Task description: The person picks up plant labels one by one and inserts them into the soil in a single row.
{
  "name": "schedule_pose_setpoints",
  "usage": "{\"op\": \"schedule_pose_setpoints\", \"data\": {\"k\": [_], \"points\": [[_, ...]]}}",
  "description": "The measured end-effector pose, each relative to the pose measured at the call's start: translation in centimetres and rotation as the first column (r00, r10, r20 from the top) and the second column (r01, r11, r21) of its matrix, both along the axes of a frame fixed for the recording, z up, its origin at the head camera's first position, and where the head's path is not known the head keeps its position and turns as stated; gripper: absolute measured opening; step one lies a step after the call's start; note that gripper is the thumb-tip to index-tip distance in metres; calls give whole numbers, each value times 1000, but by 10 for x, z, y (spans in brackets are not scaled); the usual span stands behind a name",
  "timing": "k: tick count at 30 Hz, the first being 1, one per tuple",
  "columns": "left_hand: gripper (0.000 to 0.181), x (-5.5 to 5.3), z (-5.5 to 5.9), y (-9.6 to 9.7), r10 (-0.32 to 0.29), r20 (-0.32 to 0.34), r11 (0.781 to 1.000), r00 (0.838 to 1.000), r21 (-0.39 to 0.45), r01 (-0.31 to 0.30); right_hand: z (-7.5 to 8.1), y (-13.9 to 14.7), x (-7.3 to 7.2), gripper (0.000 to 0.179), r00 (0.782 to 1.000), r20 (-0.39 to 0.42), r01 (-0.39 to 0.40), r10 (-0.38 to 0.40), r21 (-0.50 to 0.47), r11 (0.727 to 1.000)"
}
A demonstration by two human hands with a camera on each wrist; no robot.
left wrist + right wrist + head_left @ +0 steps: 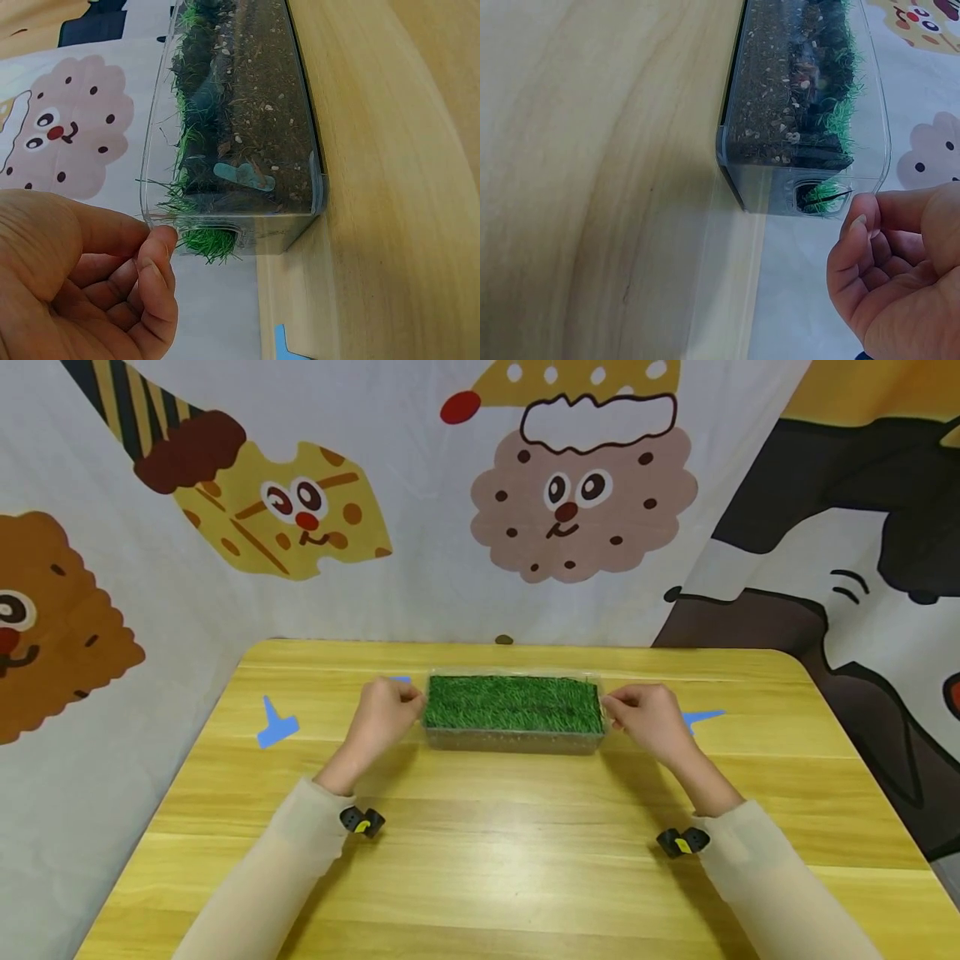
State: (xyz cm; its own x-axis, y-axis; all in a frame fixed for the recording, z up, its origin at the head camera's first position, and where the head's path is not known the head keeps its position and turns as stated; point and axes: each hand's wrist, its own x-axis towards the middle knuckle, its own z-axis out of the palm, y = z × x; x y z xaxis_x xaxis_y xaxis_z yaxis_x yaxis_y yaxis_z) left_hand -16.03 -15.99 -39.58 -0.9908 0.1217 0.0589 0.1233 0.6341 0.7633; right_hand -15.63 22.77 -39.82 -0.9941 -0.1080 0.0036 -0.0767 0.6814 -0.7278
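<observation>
A clear plastic box [514, 742] sits lengthwise across the far middle of the table, topped with green grass turf [517, 703]. Through its wall show brown soil [262, 97] with pale pebbles and a pale teal strip [244, 177]. My left hand [384, 714] pinches the rim at the left end between thumb and forefinger. At the opposite end, my right hand [647, 717] pinches the rim the same way, other fingers curled. Grass blades show at an oval opening [817, 196] in the end wall, beside the right fingertips.
Blue T-shaped marks lie on the wooden table [487, 860], one at the left [279, 727], others partly behind the hands. A white cloth [420, 568] with cartoon biscuits hangs behind the far edge.
</observation>
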Motion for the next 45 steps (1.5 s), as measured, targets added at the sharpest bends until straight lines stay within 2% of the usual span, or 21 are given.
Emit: {"op": "schedule_pose_setpoints", "data": {"k": [21, 45], "points": [[19, 18, 1, 4, -28, 12, 1000, 1000, 1, 28, 1, 6, 19, 22, 1000, -8, -3, 3, 22, 1000], [19, 34, 5, 8, -50, 62, 999, 997, -13, 51, 3, 11, 40, 16, 997, -58, -40, 43, 56, 998]]}}
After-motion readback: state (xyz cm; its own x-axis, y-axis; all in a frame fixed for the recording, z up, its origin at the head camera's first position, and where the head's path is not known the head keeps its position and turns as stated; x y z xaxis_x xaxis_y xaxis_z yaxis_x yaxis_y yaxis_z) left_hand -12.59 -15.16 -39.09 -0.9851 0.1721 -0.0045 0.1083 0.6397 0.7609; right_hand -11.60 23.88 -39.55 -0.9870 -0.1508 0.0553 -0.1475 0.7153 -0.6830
